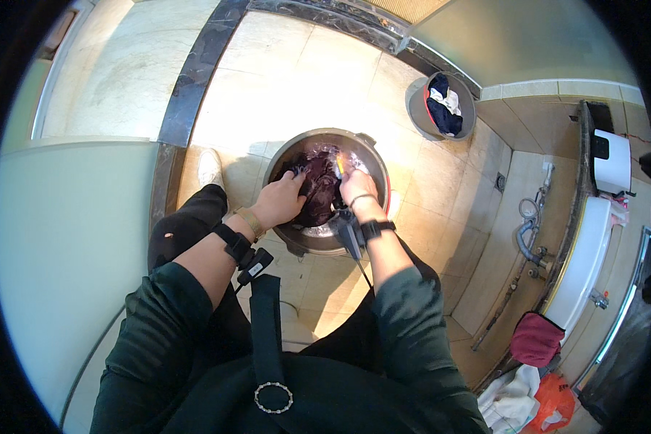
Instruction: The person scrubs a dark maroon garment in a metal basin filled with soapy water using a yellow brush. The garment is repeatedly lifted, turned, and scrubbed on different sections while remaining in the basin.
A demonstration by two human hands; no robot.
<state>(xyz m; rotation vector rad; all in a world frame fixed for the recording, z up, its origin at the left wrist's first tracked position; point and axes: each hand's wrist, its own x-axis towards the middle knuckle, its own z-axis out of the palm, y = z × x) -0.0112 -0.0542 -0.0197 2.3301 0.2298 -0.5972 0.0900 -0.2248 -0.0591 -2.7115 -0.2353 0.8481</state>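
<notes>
A round grey basin [332,253] stands on the floor in front of me, between my feet. Dark maroon cloth [320,190] lies wet inside it, with water and suds around. My left hand [279,202] reaches over the basin's left side and holds the cloth, thumb and fingers on the fabric. On the right, my right hand [357,187] is closed around a slim yellow-orange handle [340,163], perhaps a brush; its lower end is hidden by the hand and suds.
A grey bucket [469,116] with dark and white clothes stands at the upper right. Along the right are a white washbasin [578,266], pipes [526,238], a maroon cloth [537,339] and a red plastic bag [554,404]. A frosted panel [76,228] borders the left; a dark stone sill [187,87] rises beyond.
</notes>
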